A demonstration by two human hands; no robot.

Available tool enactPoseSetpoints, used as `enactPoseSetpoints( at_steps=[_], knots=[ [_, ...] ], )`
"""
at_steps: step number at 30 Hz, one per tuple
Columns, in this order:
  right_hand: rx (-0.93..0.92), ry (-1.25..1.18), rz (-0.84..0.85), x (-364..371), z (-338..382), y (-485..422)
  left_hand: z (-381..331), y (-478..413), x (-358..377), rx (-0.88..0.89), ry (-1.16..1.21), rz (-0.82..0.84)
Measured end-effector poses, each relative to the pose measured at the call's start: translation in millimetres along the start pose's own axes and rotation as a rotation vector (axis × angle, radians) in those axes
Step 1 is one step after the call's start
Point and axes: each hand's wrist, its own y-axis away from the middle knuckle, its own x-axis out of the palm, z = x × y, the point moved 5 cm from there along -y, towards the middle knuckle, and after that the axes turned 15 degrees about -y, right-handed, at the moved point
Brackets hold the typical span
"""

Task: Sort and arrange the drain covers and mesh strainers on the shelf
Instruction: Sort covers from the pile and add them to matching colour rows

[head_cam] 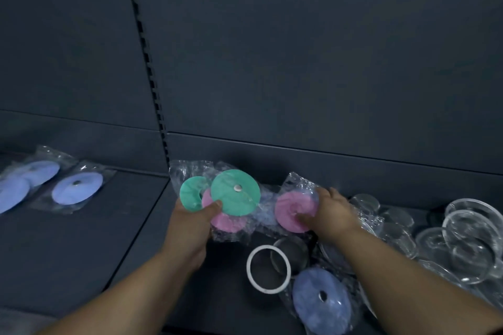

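left grip [194, 221]: fingers curled, thumb pinching | right grip [330, 215]: fingers curled, thumb pinching

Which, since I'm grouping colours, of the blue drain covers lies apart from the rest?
The bagged blue drain cover at bottom right, beside the white ring; the other blue covers lie together on the left shelf section.

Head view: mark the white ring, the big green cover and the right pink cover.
white ring [248, 266], head view, left edge of its band.
big green cover [231, 200], head view, face below the metal stud.
right pink cover [291, 208], head view, middle of its face.
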Motion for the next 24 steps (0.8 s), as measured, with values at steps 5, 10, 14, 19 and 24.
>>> enactPoseSetpoints(
  at_steps=[5,10,14,19,24],
  knots=[
    [-0.059,0.098,-0.045,-4,6,-6,5,3,4,-0.015,0.008,-0.035],
    [-0.308,-0.103,-0.144,-8,12,-12,9,13,12,-0.034,0.039,-0.136],
    [-0.414,-0.406,-0.125,-14,11,-12,13,28,23,-0.037,0.075,-0.203],
    [-0.495,-0.967,-0.225,-33,28,10,17,48,18,-0.031,0.088,-0.267],
    [-0.746,-1.213,0.025,-18,79,61,9,74,-1,-0.002,0.106,-0.306]
  ],
)
